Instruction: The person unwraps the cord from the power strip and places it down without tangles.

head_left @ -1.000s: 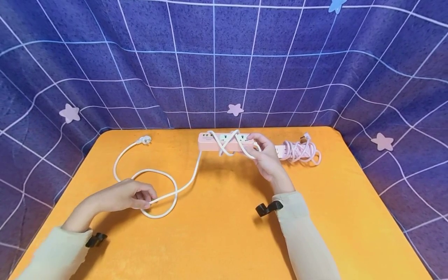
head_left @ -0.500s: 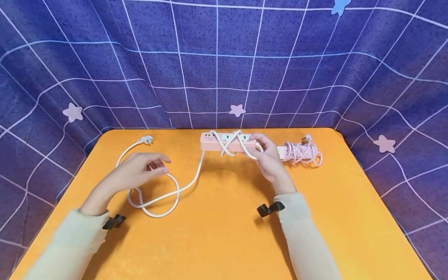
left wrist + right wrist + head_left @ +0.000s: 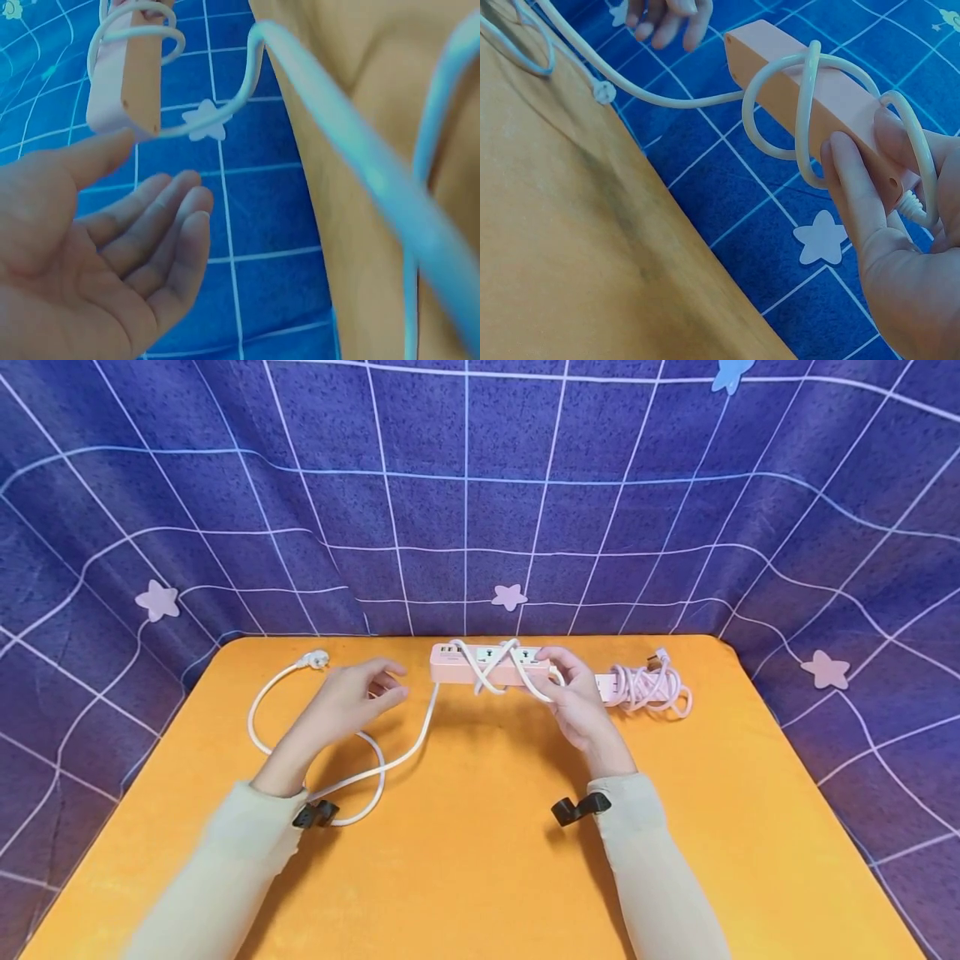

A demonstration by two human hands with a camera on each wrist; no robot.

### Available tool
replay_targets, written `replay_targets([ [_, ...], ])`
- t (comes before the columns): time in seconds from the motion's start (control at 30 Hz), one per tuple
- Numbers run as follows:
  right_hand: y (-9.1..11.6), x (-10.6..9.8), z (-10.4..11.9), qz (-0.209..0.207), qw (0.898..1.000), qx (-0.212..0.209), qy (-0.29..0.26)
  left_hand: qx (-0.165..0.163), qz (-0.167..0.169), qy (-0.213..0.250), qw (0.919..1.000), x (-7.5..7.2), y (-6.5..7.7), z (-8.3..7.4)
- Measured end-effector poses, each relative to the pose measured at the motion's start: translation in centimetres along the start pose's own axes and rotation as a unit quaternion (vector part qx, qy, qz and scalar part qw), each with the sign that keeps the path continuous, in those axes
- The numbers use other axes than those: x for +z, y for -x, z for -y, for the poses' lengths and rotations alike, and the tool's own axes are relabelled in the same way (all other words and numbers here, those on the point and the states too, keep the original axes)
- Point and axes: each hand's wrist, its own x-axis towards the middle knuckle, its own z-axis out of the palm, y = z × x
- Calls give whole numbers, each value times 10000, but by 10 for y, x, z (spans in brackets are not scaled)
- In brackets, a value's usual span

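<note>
My right hand (image 3: 579, 706) grips the right end of a pink power strip (image 3: 454, 672), holding it above the table. Its white cord (image 3: 406, 757) is wound crosswise around the body, as the right wrist view shows too. From the strip's left end the cord drops and lies in a loop on the table, ending in a white plug (image 3: 318, 658). My left hand (image 3: 351, 700) hovers left of the strip over that loop, fingers loosely bent and nothing in them. Part of the loop is hidden under the left forearm.
A second pink power strip (image 3: 605, 687) lies to the right, its pink cord (image 3: 639, 687) bundled around it and a plug (image 3: 662, 655) on top. The orange table (image 3: 450, 868) ends at a blue grid curtain (image 3: 420, 510) with star shapes.
My left hand has let go of the white cord and moved up and right toward the strip's left end. The right hand still holds the power strip in about the same place.
</note>
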Motion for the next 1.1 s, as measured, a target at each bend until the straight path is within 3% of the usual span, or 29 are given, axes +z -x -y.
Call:
replay_targets([
  [0.3,2,0,1,-14,10000,58,11,-247,8,266,9993,24,-18,-7],
  [0.57,1,0,0,23,10000,-20,-13,-692,164,583,9958,37,-21,-5],
  [1.1,2,0,2,118,9999,-22,-45,-649,61,546,9964,51,-25,2],
])
